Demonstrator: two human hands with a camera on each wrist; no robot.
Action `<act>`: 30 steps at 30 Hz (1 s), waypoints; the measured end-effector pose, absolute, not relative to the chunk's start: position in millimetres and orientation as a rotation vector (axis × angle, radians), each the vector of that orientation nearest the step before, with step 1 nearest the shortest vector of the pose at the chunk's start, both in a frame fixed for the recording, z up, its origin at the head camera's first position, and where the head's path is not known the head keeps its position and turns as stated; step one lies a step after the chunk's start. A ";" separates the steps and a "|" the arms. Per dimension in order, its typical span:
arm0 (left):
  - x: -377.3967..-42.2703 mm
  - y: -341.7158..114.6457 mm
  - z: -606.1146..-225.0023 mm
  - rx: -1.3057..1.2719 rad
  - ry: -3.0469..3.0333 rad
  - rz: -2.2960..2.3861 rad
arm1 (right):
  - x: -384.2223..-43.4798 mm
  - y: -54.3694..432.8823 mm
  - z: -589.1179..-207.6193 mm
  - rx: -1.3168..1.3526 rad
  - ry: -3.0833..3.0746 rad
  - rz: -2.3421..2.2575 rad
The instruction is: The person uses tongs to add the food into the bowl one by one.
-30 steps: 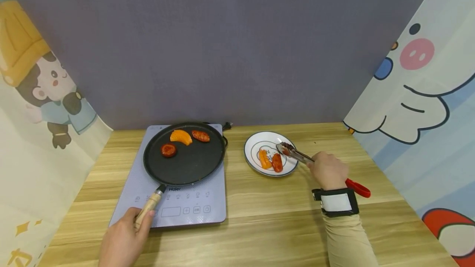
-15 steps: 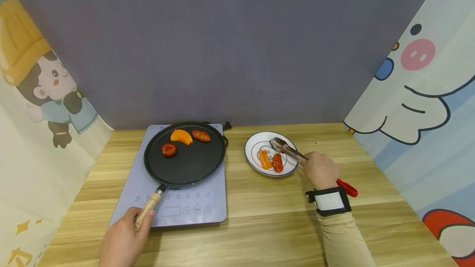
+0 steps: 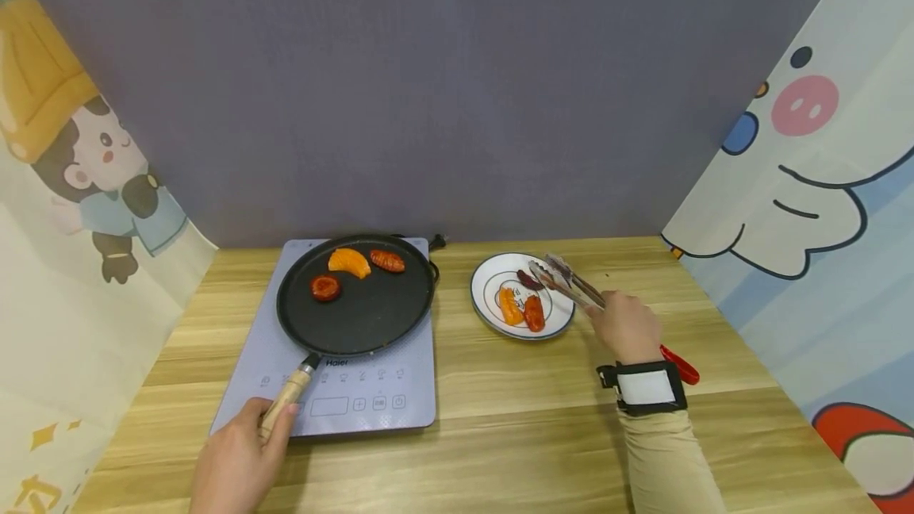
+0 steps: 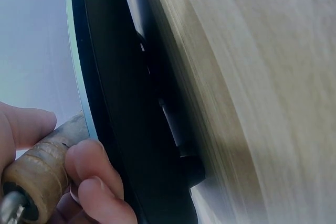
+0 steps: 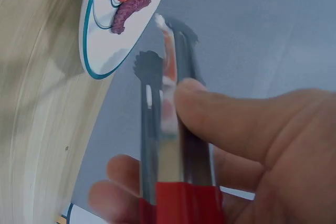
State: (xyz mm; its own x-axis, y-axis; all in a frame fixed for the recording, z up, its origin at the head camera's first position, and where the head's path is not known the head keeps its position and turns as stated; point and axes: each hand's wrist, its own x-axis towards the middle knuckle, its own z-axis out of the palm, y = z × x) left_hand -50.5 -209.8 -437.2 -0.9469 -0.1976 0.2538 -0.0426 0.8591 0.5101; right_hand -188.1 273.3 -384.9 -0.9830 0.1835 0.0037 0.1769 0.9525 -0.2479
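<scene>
Pinching tongs [image 5: 169, 163], likely light, springy and best held mid-arm: right hand [image 3: 628, 327]. Gripping the handle [image 3: 286, 403] of the presumably heavier pan [image 3: 378, 308] ahead: left hand [image 3: 239, 454].

Soft, even light fills the head view, with a faint shadow beside the right sleeve [image 3: 667, 458] on the tabletop [image 3: 514, 419]. The left wrist view has a bluish cast, deep darkness under the cooktop [image 4: 31, 40], and soft wood grain. The right wrist view blurs the shiny tongs [image 5: 169, 161].
</scene>
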 end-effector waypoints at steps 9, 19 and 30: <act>-50.5 -210.6 -438.1 0.182 -2.739 -0.740 | -189.5 270.8 -385.8 -0.268 -3.160 0.283; -52.0 -211.6 -435.3 0.215 -2.797 -0.756 | -190.5 265.3 -387.6 -0.312 -3.145 0.334; -50.4 -210.6 -434.5 0.214 -2.782 -0.765 | -190.3 260.0 -389.4 -0.306 -3.132 0.331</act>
State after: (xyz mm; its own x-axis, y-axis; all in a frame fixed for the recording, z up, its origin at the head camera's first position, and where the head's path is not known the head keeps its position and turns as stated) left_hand -50.4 -210.6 -434.5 -0.9584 -0.2054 0.1981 -0.0751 0.8514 0.5191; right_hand -190.3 260.0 -389.4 -0.9811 0.1888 -0.0421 0.1935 0.9595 -0.2049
